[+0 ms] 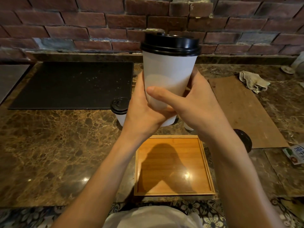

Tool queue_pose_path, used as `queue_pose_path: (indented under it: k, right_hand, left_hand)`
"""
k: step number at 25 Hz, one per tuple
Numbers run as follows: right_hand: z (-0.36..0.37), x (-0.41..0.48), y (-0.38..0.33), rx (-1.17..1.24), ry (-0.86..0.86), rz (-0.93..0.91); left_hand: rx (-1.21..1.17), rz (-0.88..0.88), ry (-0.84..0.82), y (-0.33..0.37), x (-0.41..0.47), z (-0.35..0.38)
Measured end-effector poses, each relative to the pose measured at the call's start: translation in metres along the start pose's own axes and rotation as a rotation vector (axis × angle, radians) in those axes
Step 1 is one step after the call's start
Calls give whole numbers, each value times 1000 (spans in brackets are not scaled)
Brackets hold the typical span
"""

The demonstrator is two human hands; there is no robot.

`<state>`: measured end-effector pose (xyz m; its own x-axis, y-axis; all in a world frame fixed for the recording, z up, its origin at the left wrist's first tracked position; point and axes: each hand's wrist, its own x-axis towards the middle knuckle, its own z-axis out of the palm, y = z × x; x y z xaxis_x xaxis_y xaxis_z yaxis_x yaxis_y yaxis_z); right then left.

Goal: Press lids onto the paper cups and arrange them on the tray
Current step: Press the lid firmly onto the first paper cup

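I hold a white paper cup with a black lid on it, raised upright above the counter. My left hand wraps its lower part from the left, and my right hand grips it from the right with the thumb across the front. Below my wrists lies the wooden tray with nothing on it. A second lidded cup stands on the counter left of my left hand. Another black lid shows behind my right forearm, and a bit of white cup peeks out under my right hand.
A black mat lies at the back left of the marble counter. A brown cardboard sheet lies on the right, with a crumpled cloth behind it and a printed packet at the right edge. A brick wall rises behind.
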<state>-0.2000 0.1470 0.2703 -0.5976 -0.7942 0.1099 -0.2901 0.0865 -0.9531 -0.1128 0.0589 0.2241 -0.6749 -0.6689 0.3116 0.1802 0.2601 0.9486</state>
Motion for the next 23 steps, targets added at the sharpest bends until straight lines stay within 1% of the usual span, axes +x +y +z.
queue_pose_path:
  k: [2,5,9,12,15,19,23]
  right_hand:
    - [-1,0,1,8,10,-4]
    - [-6,0,1,50,-8,-9]
    - [-13,0,-2,86,-83,3]
    - [-17,0,-4,144,-165,22]
    - [-21,-1,-3,126,-216,21]
    - [-23,0,-2,115,-246,39]
    - [-22,1,-4,99,-219,30]
  left_hand:
    - [0,-3,-6,1,0,0]
    - [31,3,-64,6,1,-5]
    - [49,-11,-148,12,2,-12]
    - [-9,-56,-213,15,2,-18]
    - [-40,-83,-269,14,2,-21]
    - [-25,-90,-227,10,-1,-21]
    - [19,-69,-139,13,-1,-16]
